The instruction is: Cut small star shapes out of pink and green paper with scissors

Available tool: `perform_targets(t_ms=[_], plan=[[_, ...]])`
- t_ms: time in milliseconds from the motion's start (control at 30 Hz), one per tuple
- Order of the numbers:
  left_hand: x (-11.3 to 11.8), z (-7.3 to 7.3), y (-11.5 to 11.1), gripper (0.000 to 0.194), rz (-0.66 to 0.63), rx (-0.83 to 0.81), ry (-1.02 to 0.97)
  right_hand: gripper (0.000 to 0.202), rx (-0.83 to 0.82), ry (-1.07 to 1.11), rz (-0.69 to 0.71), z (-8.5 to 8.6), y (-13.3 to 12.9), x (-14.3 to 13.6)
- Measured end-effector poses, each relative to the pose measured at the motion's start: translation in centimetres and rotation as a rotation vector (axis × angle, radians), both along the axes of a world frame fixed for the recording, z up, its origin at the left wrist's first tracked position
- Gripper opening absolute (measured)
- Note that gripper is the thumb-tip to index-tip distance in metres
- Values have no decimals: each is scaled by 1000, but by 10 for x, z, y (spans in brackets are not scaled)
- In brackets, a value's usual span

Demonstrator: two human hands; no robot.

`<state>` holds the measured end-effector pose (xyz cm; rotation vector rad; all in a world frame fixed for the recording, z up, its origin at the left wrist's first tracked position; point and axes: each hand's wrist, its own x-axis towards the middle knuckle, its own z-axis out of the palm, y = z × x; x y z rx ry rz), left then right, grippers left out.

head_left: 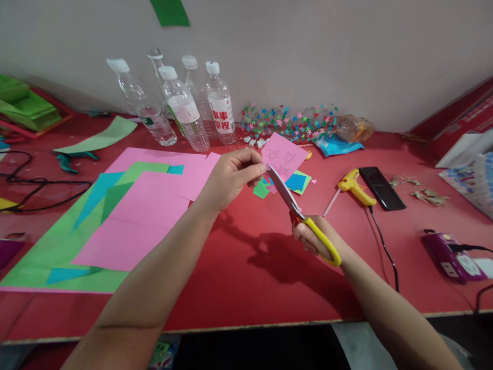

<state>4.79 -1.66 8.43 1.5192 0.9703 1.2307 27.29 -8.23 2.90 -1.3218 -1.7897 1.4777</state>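
Observation:
Between its thumb and fingers, my left hand (236, 174) pinches the corner of a pink paper square (295, 149) with several stars drawn on it in dark lines. My right hand (314, 237) is closed around the yellow-handled scissors (322, 241). Their blades point up and left, with the tips at the paper's lower edge beside my left fingertips. I cannot tell whether the blades touch the paper. Below the square, green and blue paper scraps (262, 190) lie on the red table (246, 293), along with a small pink paper star (314, 181).
Several plastic bottles (221, 105) stand along the wall, with a star-covered clear bottle (287, 122) lying to their right. Pink and green paper sheets (134, 221) cover the left side. On the right are a yellow glue gun (356, 187), a phone (382, 187) and a purple power strip (449, 257).

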Motion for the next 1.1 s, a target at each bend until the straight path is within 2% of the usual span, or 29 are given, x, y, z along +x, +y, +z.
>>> perform_targets(t_ms=[167,400,767,1100], plan=[[-2,2,0,15,-12,-17,-13,44,-92,13,-37,-2,-1,-1],[-6,7,0,12,-13,-34,2,43,-88,5,-34,1,0,-1],[-10,7,0,13,-18,-17,43,40,-127,-21,-68,4,0,-4],[-10,7,0,14,-16,-9,61,36,-225,-61,-108,2,1,-6]])
